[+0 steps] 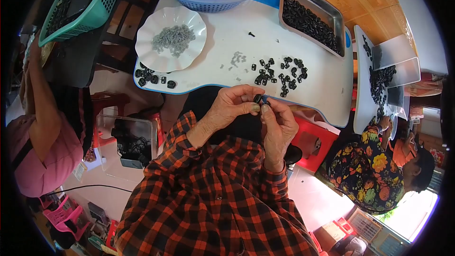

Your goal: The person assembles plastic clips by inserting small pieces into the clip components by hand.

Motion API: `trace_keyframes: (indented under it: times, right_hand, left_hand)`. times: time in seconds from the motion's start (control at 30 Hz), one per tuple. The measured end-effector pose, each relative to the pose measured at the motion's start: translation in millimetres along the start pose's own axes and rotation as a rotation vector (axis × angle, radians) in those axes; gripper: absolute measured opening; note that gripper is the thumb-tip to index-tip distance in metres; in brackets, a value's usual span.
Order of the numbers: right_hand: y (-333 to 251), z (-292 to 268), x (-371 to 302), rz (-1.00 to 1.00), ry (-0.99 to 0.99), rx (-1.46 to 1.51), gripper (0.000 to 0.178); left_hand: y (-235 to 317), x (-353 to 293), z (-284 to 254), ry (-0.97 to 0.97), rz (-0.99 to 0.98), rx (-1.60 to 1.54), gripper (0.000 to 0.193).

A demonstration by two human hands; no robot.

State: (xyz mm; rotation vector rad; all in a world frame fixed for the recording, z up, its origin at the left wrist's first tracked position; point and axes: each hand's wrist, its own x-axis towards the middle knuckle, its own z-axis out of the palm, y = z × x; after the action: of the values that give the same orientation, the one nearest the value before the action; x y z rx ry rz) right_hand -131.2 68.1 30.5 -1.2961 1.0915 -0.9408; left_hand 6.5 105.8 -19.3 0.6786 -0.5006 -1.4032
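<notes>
Left hand: the left hand (230,106) comes in from a plaid sleeve (184,135), its fingers (248,108) gripping a small black part (257,98) between thumb and forefinger.
Right hand: the right hand (279,125) meets it from the other side, thumb and forefinger drawn close together right beside the part; whether they pinch a piece of their own, I can't tell.
Black part: up at the fingertips of the left hand, off the worktop (215,66), just beyond its near edge on the wearer's side.
Loose pieces: a cluster of black pieces (265,72) lies in front of the hands and to their right, with a few grey bits (238,59) scattered to its left.
Plate: a white plate (146,53) with a wavy rim, carrying a heap of grey pieces (173,39); some black knobs (154,79) sit by its near side.
Basin: the blue basin (220,4) at the far edge holds black pieces.
Tray: a steel tray (339,21), far right, is heaped with black pieces.
Neighbours: a person in a floral top (374,166) is at another worktop (362,78) on the right; a person in pink (50,156) is on the left, near a green basket (102,5).
Floor: a red stool (318,143) stands just right of the wearer.
</notes>
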Motion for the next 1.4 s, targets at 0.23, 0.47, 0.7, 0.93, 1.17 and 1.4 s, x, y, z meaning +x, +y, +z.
trace_keyframes:
  times: [0.23,0.47,0.7,0.93,1.17,1.4]
  right_hand:
    - [-0.1,0.1,0.2,-0.005,-0.011,-0.009,0.013]
    - [2.6,-1.5,-0.7,-0.006,-0.021,-0.057,0.013]
    - [-0.7,-3.0,0.7,0.039,-0.033,-0.1,0.014]
    - [0.3,-2.3,0.3,0.035,-0.034,-0.086,0.014]
    - [-1.4,-1.4,0.7,0.048,-0.041,-0.08,0.014]
    - [1.3,-2.2,1.0,0.044,-0.036,-0.096,0.014]
  left_hand:
    - [1.3,0.4,-1.6,0.004,-0.002,0.049,0.034]
    - [4.5,-0.5,-4.2,-0.026,0.062,0.206,0.032]
    - [7.0,0.9,-6.6,-0.032,0.103,0.336,0.032]
    - [8.6,0.7,-5.6,-0.038,0.099,0.383,0.032]
    - [6.3,0.0,-8.2,-0.075,0.115,0.363,0.03]
    - [6.6,0.4,-7.7,-0.071,0.122,0.365,0.03]
